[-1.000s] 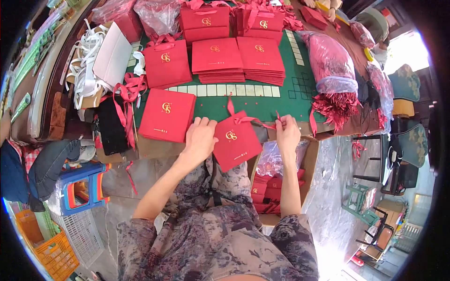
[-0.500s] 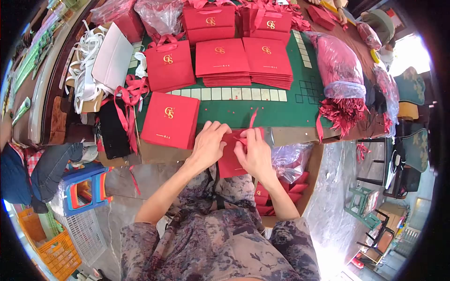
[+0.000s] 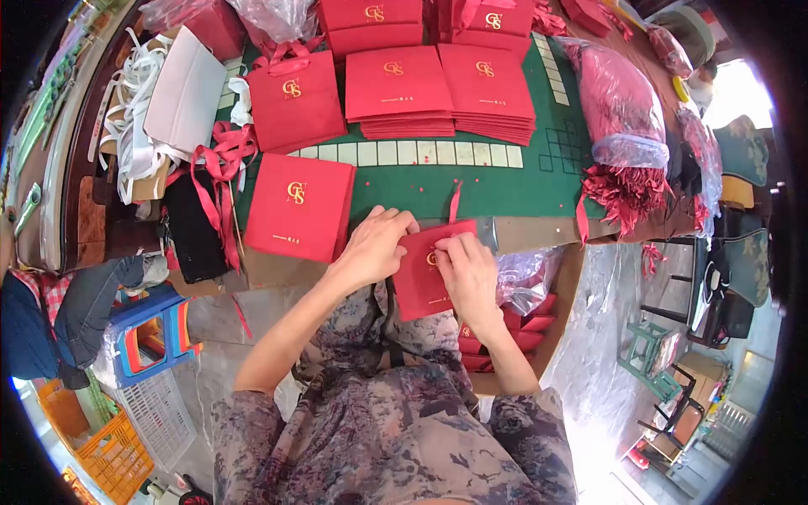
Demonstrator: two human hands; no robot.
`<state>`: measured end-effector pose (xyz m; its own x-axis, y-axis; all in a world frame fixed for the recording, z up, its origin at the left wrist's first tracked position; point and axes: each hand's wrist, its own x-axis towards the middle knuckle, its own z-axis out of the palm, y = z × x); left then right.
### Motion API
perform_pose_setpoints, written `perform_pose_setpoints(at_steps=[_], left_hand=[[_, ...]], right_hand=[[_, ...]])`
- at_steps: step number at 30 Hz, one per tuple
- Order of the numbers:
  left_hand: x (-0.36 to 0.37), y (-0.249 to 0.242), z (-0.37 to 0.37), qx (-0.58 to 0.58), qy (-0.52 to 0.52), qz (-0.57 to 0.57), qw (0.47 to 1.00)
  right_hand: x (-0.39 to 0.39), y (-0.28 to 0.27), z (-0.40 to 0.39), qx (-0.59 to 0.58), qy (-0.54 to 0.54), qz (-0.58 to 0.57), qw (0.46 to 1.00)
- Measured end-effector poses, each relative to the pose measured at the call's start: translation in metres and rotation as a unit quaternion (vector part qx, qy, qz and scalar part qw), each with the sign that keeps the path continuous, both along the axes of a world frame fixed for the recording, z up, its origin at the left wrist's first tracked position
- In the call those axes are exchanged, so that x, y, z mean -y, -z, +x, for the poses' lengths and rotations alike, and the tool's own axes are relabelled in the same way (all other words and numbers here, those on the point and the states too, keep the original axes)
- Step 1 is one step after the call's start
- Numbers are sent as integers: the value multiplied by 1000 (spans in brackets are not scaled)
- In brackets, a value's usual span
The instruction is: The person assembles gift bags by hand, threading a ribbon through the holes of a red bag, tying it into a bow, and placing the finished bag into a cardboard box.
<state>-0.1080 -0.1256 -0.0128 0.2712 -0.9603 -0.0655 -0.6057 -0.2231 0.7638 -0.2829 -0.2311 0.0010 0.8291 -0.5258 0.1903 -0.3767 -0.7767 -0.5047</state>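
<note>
A small red paper bag (image 3: 418, 289) with gold lettering lies tilted at the table's front edge, above my lap. My left hand (image 3: 376, 244) closes on its upper left edge, with the thumb towards the front face. Against the upper right of that face, my right hand (image 3: 468, 276) has its fingertips bunched in a pinch. What these fingertips hold is hidden, and they cover part of the gold logo. A short red ribbon end (image 3: 455, 202) stands up from the bag's top edge. Left of my left hand lies a stack of red bags (image 3: 295, 206).
Flat stacks of red bags (image 3: 398, 88) and an upright handled bag (image 3: 296, 101) stand on the green mat (image 3: 396, 202). White ribbons (image 3: 130, 126) lie left, a plastic-wrapped ribbon bundle (image 3: 623, 109) right. Below the table edge, a carton (image 3: 560, 316) holds more red bags.
The bag's front has come into fuller view, its gold logo now partly showing. My right hand has shifted slightly right and down; the left stays on the bag's edge. The camera view has tilted slightly.
</note>
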Motion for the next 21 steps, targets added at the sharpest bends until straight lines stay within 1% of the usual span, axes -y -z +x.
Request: perform_pose_setpoints(at_steps=[2,3,5,6,8,9,10,13,15,19,21], left_hand=[[0,1,0,-17,-5,8,1000],[1,0,0,-32,-9,14,999],[2,-1,1,-28,-11,21,999],[3,0,1,-21,-12,27,999],[3,4,2,-35,-11,24,999],[4,5,4,-47,-11,20,999],[5,6,5,-48,-13,23,998],[8,2,9,-77,-17,3,997],[12,-6,14,-136,8,63,989],[16,-20,19,-128,49,73,988],[16,-24,21,-191,55,111,974]], right_hand=[[1,-14,3,30,-31,-51,998],[-2,-14,4,28,-32,-49,998],[-10,-12,8,68,-22,-11,997],[-13,-5,9,65,-21,-10,998],[-17,16,12,69,-15,71,995],[-16,18,14,60,-3,45,997],[-16,19,15,58,-4,47,997],[-16,19,13,57,27,124,990],[-14,18,11,65,15,116,991],[-14,14,5,104,-3,104,989],[-18,10,2,97,21,125,987]])
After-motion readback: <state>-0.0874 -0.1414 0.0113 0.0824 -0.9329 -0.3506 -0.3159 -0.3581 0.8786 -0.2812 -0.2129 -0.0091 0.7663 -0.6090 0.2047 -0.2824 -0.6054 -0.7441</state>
